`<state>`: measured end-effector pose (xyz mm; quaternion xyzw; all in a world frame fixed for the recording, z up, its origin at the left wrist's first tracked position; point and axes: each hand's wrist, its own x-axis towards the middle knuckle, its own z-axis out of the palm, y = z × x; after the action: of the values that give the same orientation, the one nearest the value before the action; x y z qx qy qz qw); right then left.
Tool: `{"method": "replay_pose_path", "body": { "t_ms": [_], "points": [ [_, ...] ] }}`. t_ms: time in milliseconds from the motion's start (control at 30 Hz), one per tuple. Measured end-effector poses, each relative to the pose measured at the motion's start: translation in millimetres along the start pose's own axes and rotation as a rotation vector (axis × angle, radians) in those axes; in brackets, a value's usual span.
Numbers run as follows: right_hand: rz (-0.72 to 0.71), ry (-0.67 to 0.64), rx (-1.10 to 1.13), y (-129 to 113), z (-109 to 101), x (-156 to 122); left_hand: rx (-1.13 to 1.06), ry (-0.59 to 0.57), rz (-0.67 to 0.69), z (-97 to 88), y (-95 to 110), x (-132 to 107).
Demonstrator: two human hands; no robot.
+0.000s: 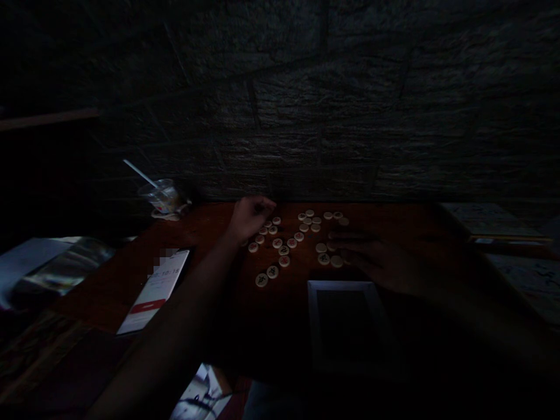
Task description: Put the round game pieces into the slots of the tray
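Forearms [189,312], round pieces [277,243] near left fingers [265,202], more beside right fingers [356,246]

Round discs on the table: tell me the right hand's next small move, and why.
The right hand could perhaps turn over the plain-topped disc close by: no marking shows on its top, while the red-marked disc further left shows a character.
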<state>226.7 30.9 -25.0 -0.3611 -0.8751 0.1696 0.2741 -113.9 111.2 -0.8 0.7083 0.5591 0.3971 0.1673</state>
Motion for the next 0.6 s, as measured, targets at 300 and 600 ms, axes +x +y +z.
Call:
{"method": "replay_pose_path", "body": {
  "t_ms": [300, 600],
  "points": [
    [0.068, -0.066, 0.008, -0.8, -0.5, -0.4, 0.015, -0.028, 0.022, 3.6, 9.5, -4.5],
    [0.004, 0.039, -0.008, -7.2, -5.9, 2.8, 0.099, -0.303, 0.293, 47.5, 39.8, -24.6]
  ]
}}
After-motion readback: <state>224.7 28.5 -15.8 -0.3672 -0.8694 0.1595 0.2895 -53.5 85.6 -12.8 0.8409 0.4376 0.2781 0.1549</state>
